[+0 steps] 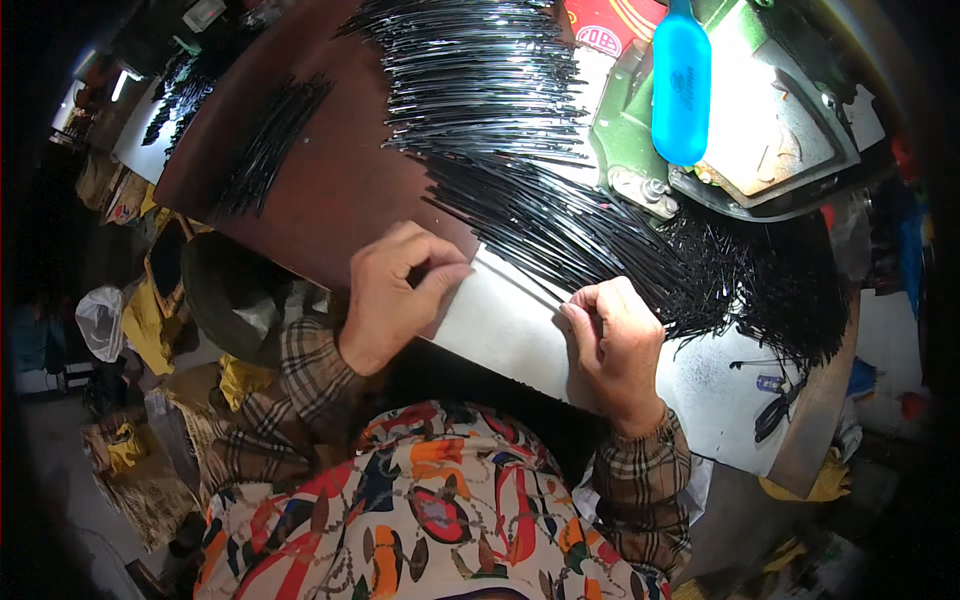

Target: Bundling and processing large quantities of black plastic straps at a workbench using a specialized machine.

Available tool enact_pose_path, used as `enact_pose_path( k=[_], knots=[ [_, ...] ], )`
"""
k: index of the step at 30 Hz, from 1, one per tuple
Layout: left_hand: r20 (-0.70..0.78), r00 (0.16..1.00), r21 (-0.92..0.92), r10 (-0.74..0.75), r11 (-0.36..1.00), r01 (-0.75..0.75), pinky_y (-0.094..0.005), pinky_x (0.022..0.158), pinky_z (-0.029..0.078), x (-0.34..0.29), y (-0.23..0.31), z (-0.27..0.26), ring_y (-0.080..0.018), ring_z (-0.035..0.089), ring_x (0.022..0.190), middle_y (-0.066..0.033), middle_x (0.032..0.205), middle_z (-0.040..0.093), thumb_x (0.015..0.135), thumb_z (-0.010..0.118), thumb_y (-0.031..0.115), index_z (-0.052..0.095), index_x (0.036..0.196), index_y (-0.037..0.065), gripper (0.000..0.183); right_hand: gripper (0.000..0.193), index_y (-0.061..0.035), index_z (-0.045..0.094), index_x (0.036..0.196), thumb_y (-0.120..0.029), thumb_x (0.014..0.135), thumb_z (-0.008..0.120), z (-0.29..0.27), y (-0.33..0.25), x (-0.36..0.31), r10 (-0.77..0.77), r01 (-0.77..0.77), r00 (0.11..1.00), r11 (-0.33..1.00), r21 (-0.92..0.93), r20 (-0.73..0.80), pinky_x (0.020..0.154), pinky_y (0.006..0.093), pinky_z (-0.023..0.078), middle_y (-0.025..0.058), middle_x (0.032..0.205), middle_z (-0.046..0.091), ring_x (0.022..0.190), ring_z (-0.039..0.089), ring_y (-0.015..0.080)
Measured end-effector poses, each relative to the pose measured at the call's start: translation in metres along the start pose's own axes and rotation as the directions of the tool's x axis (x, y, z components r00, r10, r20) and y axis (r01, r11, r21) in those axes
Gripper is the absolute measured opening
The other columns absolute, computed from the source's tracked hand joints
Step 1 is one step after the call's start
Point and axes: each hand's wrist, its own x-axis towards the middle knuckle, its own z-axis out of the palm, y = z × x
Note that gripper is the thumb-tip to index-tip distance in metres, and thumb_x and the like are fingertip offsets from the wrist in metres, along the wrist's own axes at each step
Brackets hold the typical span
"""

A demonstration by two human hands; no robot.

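From my end, through the head view, I see the left hand [395,300] rolled palm-inward — thumb and index finger arched into a loop, their tips together and aimed to the right. Its forearm [315,365] slants in from the lower left, plaid sleeve ending at the wrist. I read the right hand [620,350] as knuckles up, fingers curled, thumb and index finger pinched at the left — its forearm [645,475] rising steeply. Both hands sit well apart, the left one slightly higher.
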Motion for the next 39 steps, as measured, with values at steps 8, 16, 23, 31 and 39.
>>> enact_pose_path(
  k=[8,16,23,31,39],
  knots=[
    [0.358,0.893,-0.763,-0.271,0.467,0.448,-0.0241,0.078,0.049,0.003,0.029,0.056,-0.0117,0.062,0.084,-0.0082,0.091,0.066,0.093,0.057,0.011,0.061,0.109,-0.005,0.023,0.008,-0.0040,0.062,0.082,-0.008,0.078,0.069,0.012,-0.013,-0.024,0.155,-0.118,0.980,0.960,0.254,-0.129,0.055,0.0321,0.047,0.0109,0.073,0.058,0.063,0.060,0.0238],
    [0.230,0.962,-0.535,-0.151,0.806,0.254,-0.0183,0.052,0.028,0.006,0.029,0.063,-0.0014,0.031,0.059,0.0060,0.077,0.038,0.098,0.046,0.008,0.056,0.123,-0.002,0.029,0.014,-0.0009,0.065,0.093,-0.003,0.080,0.070,-0.063,0.060,-0.062,0.547,-0.452,0.732,0.836,0.311,-0.406,0.054,0.0224,0.045,0.0067,0.082,0.063,0.061,0.057,0.0074],
    [0.258,0.937,-0.647,-0.238,0.678,0.350,-0.0180,0.052,0.028,-0.002,0.024,0.069,-0.0010,0.032,0.058,0.0067,0.069,0.041,0.097,0.047,0.007,0.057,0.114,-0.004,0.023,0.016,-0.0006,0.065,0.091,-0.010,0.079,0.070,-0.094,0.087,-0.019,0.351,-0.412,0.802,0.911,-0.022,-0.483,0.054,0.0270,0.045,0.0085,0.078,0.059,0.061,0.057,0.0144],
    [0.257,0.923,-0.629,-0.287,0.675,0.386,-0.0144,0.058,0.035,-0.006,0.022,0.066,0.0009,0.042,0.068,-0.0007,0.098,0.061,0.093,0.054,0.003,0.060,0.104,-0.001,0.013,0.013,-0.0083,0.069,0.085,-0.019,0.078,0.069,-0.087,0.123,0.027,0.358,-0.583,0.757,0.747,-0.318,-0.547,0.067,0.0405,0.051,0.0110,0.081,0.065,0.076,0.065,0.0301],
    [0.264,0.931,-0.598,-0.250,0.715,0.362,-0.0169,0.061,0.037,-0.002,0.024,0.062,-0.0013,0.043,0.071,0.0012,0.094,0.058,0.092,0.057,0.006,0.062,0.102,-0.001,0.013,0.009,-0.0083,0.068,0.080,-0.015,0.075,0.070,-0.086,0.126,0.022,0.345,-0.540,0.793,0.779,-0.318,-0.502,0.064,0.0384,0.051,0.0090,0.077,0.064,0.068,0.064,0.0274]
  ],
)
